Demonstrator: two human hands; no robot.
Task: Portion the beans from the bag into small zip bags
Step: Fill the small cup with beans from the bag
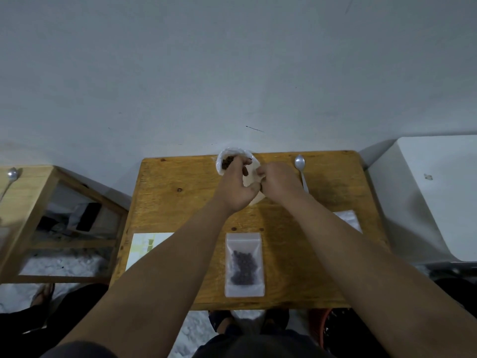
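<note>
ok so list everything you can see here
table: 1, wood, centre
bean bag: 1, clear, brown beans, table's far edge
filled zip bag: 1, clear, dark beans, near edge
empty zip bags: count unclear, clear, under right forearm
spoon: 1, silver, table's far right
paper sheet: 1, white, left near edge
side shelf: 1, wood, left, bears second spoon
white surface: 1, right
left hand: grips bean bag
right hand: pinches whitish plastic beside it

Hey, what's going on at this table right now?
A person is working at a wooden table. Both hands are on the plastic bag of beans at the far edge: the left hand grips it near the open mouth, and the right hand pinches the plastic. A small zip bag holding beans lies flat nearer the person. A spoon lies untouched beside the right hand.
</note>
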